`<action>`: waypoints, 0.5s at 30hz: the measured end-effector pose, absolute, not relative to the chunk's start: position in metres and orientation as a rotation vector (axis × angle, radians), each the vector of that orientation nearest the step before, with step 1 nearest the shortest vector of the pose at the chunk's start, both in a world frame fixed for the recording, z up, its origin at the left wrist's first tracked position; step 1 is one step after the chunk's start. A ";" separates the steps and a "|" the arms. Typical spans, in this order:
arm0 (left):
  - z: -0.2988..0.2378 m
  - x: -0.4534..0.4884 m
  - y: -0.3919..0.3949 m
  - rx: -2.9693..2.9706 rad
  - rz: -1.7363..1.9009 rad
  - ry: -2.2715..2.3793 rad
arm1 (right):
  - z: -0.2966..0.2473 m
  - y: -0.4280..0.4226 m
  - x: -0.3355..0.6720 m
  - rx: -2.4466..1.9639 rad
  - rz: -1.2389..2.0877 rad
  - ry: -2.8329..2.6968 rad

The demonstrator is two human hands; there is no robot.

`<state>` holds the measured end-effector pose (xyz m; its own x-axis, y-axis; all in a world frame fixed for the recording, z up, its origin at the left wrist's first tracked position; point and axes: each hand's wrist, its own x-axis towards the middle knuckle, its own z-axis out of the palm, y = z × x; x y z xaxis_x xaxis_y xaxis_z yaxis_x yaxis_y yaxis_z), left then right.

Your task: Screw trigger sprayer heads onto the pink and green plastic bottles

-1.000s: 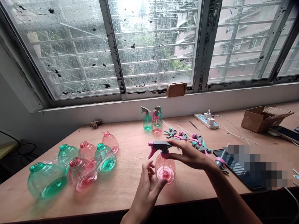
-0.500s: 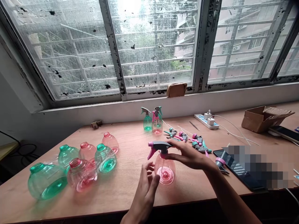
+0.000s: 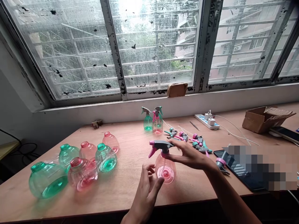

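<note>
Bottle point(image 3: 168, 169), translucent pink, is gripped at its grey-and-pink trigger head point(image 3: 160, 144) by right hand point(image 3: 187, 153), left hand point(image 3: 148, 188) loosely cupped alongside, contact unclear.

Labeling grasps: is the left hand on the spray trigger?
No, the left hand is low beside the pink spray bottle, below the trigger.

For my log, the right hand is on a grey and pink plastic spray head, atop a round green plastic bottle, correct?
Not green: the head view shows the right hand on the spray head, atop a round pink plastic bottle.
</note>
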<state>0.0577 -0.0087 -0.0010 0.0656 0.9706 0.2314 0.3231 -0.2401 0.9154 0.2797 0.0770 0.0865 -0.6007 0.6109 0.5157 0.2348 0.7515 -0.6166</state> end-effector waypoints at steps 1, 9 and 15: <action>-0.001 0.058 -0.008 1.636 1.185 1.311 | 0.086 0.077 0.280 -0.632 0.644 -2.197; 0.000 0.058 -0.007 1.726 1.050 1.186 | 0.082 0.082 0.278 -0.591 0.653 -2.194; 0.000 0.058 -0.006 1.623 1.204 1.252 | 0.080 0.080 0.278 -0.585 0.679 -2.238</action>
<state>0.0583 -0.0064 -0.0002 0.0806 0.9695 0.2313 0.2689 -0.2446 0.9316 0.2781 0.0805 0.0801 -0.6417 0.5813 0.5003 0.2053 0.7587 -0.6182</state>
